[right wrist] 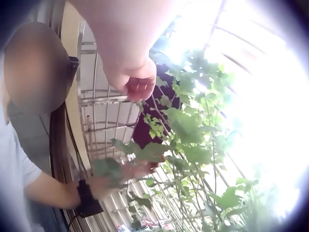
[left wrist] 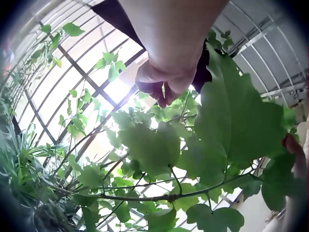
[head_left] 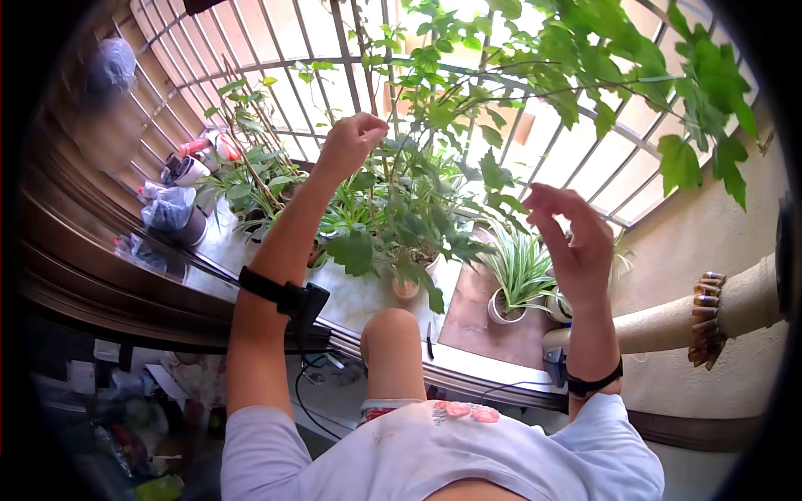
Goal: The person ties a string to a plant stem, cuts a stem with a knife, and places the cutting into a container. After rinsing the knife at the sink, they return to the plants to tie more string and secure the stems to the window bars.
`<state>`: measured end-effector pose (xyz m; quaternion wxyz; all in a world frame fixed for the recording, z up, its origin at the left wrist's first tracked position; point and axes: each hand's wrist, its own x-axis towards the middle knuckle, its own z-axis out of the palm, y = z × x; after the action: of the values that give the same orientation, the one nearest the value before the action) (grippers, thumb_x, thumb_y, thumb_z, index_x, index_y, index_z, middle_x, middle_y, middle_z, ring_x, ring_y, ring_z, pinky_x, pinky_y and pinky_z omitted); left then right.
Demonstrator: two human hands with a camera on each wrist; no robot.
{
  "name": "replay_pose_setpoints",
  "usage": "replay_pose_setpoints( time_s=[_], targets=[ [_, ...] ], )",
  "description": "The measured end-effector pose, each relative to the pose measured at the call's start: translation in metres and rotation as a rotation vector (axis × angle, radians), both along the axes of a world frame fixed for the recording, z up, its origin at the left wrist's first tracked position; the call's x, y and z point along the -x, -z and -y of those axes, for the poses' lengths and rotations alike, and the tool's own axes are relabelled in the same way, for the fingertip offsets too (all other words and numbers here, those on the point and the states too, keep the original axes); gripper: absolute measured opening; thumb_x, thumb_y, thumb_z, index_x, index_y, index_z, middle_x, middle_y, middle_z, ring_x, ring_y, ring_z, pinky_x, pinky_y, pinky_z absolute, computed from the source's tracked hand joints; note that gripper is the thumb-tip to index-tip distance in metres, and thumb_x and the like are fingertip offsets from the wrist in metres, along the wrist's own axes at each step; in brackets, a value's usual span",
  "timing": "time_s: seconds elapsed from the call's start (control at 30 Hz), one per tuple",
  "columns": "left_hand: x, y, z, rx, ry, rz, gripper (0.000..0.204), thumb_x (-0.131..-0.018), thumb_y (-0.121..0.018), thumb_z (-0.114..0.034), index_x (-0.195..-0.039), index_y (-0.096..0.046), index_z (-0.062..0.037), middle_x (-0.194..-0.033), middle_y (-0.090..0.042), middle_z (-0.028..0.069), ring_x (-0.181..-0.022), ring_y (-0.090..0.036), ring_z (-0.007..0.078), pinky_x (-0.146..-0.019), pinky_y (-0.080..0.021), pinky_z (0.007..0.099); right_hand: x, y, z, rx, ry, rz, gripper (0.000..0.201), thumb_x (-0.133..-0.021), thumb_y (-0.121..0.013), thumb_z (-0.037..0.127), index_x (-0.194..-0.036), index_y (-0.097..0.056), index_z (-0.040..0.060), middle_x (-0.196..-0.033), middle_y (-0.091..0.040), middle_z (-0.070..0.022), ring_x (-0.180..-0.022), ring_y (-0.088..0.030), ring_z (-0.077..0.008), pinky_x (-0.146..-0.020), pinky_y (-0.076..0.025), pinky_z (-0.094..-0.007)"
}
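Note:
A tall vine with broad, lobed green leaves (head_left: 359, 250) spreads before both hands. My left hand (head_left: 344, 150) is raised among its upper shoots, fingers curled and tips close together. In the left wrist view a large leaf (left wrist: 236, 111) hangs beside this left hand (left wrist: 169, 77), above a thin bent stem (left wrist: 145, 197). I cannot tell whether a thin shoot lies between the left fingertips. My right hand (head_left: 576, 242) is held up on the other side, fingers loosely bent, with a gap to the thumb. Leaves hang close to its fingertips; the right wrist view shows the fingers (right wrist: 140, 87) folded inward.
Metal window bars (head_left: 284, 63) stand behind the plants. A potted spider plant (head_left: 522, 267) sits on the brown board (head_left: 476, 321) at the right. Bagged pots (head_left: 171, 209) line the left side. A dark knife-like tool (head_left: 429, 341) lies near the sill edge. A pipe (head_left: 660, 321) crosses the right wall.

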<state>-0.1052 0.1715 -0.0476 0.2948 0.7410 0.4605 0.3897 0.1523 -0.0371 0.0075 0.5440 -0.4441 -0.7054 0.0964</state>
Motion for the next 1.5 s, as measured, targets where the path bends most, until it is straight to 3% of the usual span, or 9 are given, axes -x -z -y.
replay_pose_setpoints(
  time_s=[0.3, 0.47, 0.77, 0.93, 0.97, 1.13, 1.3, 1.4, 1.5],
  targets=[
    [-0.037, -0.011, 0.006, 0.284, 0.205, 0.043, 0.060, -0.070, -0.054, -0.026, -0.121, -0.037, 0.0004, -0.107, -0.057, 0.0149, -0.105, -0.048, 0.0214, -0.094, -0.033, 0.0356, -0.038, 0.036, 0.011, 0.024, 0.107, -0.050, 0.020, -0.081, -0.057, 0.001, -0.101, -0.059, 0.0033, -0.078, -0.063, -0.0078, -0.066, -0.059, -0.0124, -0.060, -0.046, -0.0248],
    [-0.040, -0.002, 0.010, 0.165, -0.016, 0.059, 0.047, -0.077, -0.065, -0.024, -0.111, -0.048, 0.0032, -0.086, -0.062, 0.0098, -0.077, -0.058, 0.0137, -0.069, -0.044, 0.0244, -0.075, 0.056, -0.028, 0.196, 0.138, -0.337, 0.020, -0.084, -0.055, 0.007, -0.103, -0.058, 0.0016, -0.081, -0.062, -0.0047, -0.070, -0.056, -0.0090, -0.063, -0.047, -0.0231],
    [0.006, -0.005, 0.025, 0.107, -0.197, 0.087, 0.025, -0.083, -0.059, -0.022, -0.088, -0.060, 0.0025, -0.074, -0.063, 0.0060, -0.066, -0.058, 0.0102, -0.063, -0.045, 0.0235, -0.014, 0.084, -0.190, 0.140, -0.195, 0.273, 0.036, -0.081, -0.053, 0.005, -0.116, -0.052, 0.0125, -0.116, -0.054, -0.0081, -0.097, -0.057, -0.0226, -0.081, -0.048, -0.0322],
    [0.025, -0.004, 0.029, 0.080, -0.185, 0.082, 0.024, -0.084, -0.058, -0.022, -0.088, -0.060, 0.0015, -0.074, -0.063, 0.0061, -0.067, -0.058, 0.0107, -0.065, -0.045, 0.0253, 0.047, 0.084, -0.245, 0.359, -0.140, 0.656, 0.035, -0.085, -0.049, 0.012, -0.120, -0.048, 0.0158, -0.111, -0.056, -0.0083, -0.093, -0.058, -0.0254, -0.070, -0.049, -0.0375],
    [0.058, 0.029, -0.004, -0.240, -0.115, -0.089, 0.025, -0.083, -0.059, -0.024, -0.088, -0.060, 0.0005, -0.072, -0.062, 0.0046, -0.064, -0.055, 0.0103, -0.063, -0.044, 0.0259, 0.049, 0.086, -0.249, 0.374, -0.095, 0.725, 0.028, -0.086, -0.048, 0.016, -0.113, -0.053, 0.0161, -0.103, -0.059, -0.0054, -0.086, -0.060, -0.0231, -0.064, -0.049, -0.0359],
    [0.063, 0.013, 0.012, 0.022, -0.256, 0.019, 0.026, -0.084, -0.055, -0.029, -0.085, -0.063, -0.0047, -0.056, -0.051, -0.0013, -0.052, -0.045, 0.0063, -0.048, -0.035, 0.0241, 0.015, 0.088, -0.223, -0.002, -0.194, 0.562, 0.020, -0.084, -0.054, 0.029, -0.089, -0.062, 0.0112, -0.087, -0.061, -0.0038, -0.076, -0.060, -0.0205, -0.064, -0.048, -0.0356],
    [0.067, 0.011, 0.009, -0.105, -0.189, -0.140, 0.030, -0.083, -0.056, -0.033, -0.081, -0.065, -0.0035, -0.050, -0.043, -0.0035, -0.046, -0.035, 0.0064, -0.046, -0.030, 0.0261, 0.004, 0.053, -0.184, 0.412, -0.307, 0.630, 0.031, -0.079, -0.060, 0.038, -0.090, -0.063, 0.0099, -0.083, -0.064, -0.0082, -0.078, -0.061, -0.0233, -0.071, -0.048, -0.0358],
    [0.059, 0.006, 0.014, -0.154, -0.137, -0.063, 0.031, -0.081, -0.059, -0.034, -0.083, -0.065, -0.0032, -0.051, -0.044, -0.0025, -0.047, -0.037, 0.0079, -0.047, -0.031, 0.0269, 0.004, 0.045, -0.178, 0.298, -0.342, 0.646, 0.028, -0.079, -0.061, 0.035, -0.089, -0.063, 0.0095, -0.078, -0.064, -0.0090, -0.074, -0.061, -0.0231, -0.067, -0.048, -0.0367],
    [0.055, 0.007, 0.010, -0.161, -0.107, -0.013, 0.033, -0.079, -0.062, -0.035, -0.085, -0.065, -0.0023, -0.056, -0.052, 0.0005, -0.049, -0.044, 0.0089, -0.049, -0.036, 0.0264, 0.008, 0.042, -0.168, 0.373, -0.080, 0.763, 0.024, -0.077, -0.062, 0.033, -0.085, -0.063, 0.0101, -0.075, -0.063, -0.0085, -0.073, -0.061, -0.0235, -0.065, -0.047, -0.0372]
  ],
)
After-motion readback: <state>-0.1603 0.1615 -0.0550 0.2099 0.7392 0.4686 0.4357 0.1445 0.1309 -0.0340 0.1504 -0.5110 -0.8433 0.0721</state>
